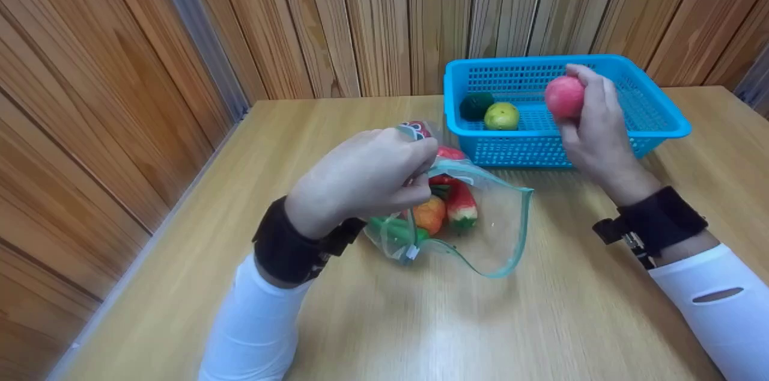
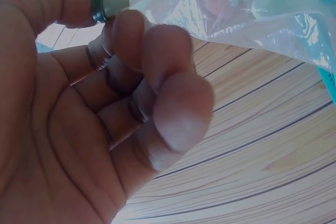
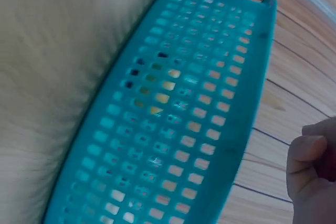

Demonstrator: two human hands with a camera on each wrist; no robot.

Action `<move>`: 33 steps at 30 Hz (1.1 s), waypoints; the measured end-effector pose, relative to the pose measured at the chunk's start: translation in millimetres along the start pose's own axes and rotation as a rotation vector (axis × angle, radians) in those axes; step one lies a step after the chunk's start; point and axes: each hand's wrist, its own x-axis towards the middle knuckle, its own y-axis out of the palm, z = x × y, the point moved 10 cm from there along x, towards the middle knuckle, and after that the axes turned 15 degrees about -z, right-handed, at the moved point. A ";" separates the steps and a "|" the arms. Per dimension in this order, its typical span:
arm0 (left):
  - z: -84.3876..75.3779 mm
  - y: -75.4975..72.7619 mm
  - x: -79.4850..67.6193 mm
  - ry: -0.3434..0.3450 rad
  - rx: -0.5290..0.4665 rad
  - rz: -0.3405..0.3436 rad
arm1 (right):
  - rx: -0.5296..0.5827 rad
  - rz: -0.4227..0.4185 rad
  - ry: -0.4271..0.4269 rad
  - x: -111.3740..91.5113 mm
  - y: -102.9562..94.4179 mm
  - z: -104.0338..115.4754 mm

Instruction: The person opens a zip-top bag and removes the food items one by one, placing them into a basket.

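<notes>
1. Pink fruit (image 1: 565, 97) is in the right hand (image 1: 598, 128), over the blue basket at 2 o'clock on the table (image 1: 336, 321); the step in hand looks like moving pieces one by one between bag and basket, most likely into the basket
2. Blue basket (image 1: 510, 151): a dark green piece (image 1: 476, 106) and a yellow-green fruit (image 1: 501, 116) lie inside toward 9 o'clock; if the pink fruit is to join them, the next move calls for lowering it into bare space and loosening the fingers
3. Clear bag (image 1: 489, 225), near the basket's 8 o'clock corner, has its mouth spread toward 4 o'clock; the left hand (image 1: 366, 173) pinches its rim between thumb and fingers, which should keep it ready for another reach
4. Contents of the bag: an orange fruit (image 1: 428, 216), a red piece with a green end (image 1: 461, 201) and a long green piece (image 1: 399, 228); more red shows behind, but the left hand and creased film hide how many there are
5. Right-hand grip: fingers and thumb close round the pink fruit; its far side is covered, the right wrist view catches only a dark red sliver at its 3 o'clock edge, and its height above the basket floor is hard to judge
</notes>
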 end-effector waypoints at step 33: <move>-0.4 -2.5 -0.3 0.011 -0.003 -0.028 | 0.016 -0.119 -0.249 -5.6 -11.7 43.5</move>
